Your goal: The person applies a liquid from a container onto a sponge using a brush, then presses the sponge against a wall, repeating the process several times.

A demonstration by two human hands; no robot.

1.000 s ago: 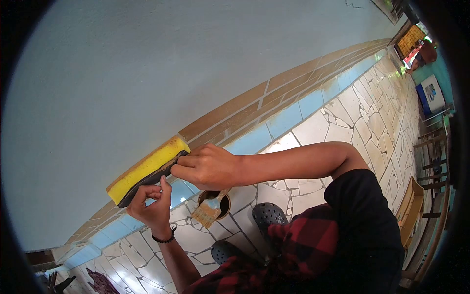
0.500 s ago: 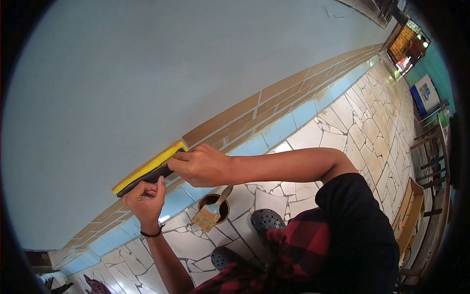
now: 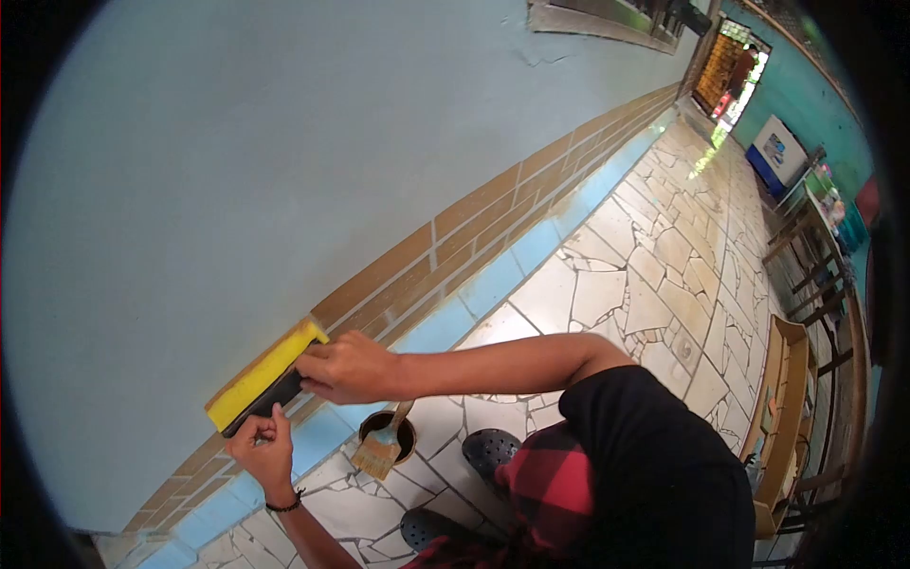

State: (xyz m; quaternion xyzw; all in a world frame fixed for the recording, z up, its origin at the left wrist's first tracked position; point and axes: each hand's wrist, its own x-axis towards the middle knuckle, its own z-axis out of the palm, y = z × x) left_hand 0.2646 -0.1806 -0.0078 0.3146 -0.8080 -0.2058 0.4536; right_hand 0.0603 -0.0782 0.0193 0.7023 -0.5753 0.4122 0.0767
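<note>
Both of my hands grip a long sponge float (image 3: pixel 267 375) with yellow foam and a black back, held against or very near the wall (image 3: pixel 237 190). Brown paint colours the foam's wall-side edge. My right hand (image 3: pixel 355 368) is closed on the black back near its upper right end. Lower down, my left hand (image 3: pixel 263 450), with a dark bracelet at the wrist, has its fingers curled at the other end. Brown brick shapes (image 3: pixel 474 230) with pale joints run along the wall's bottom on both sides of the float. Contact between foam and wall is hard to judge.
A paint pot (image 3: pixel 406 438) stands on the broken-tile floor (image 3: pixel 588 294) by my feet, with a wide paintbrush (image 3: pixel 379 453) across its rim. Light blue tiles (image 3: pixel 445 322) edge the floor. A wooden trough (image 3: pixel 782 408) lies at right. A person (image 3: pixel 744 71) is at the far doorway.
My view has turned, so the scene sits further left and lower. More of the yellow foam shows now. Both hands still hold the float.
</note>
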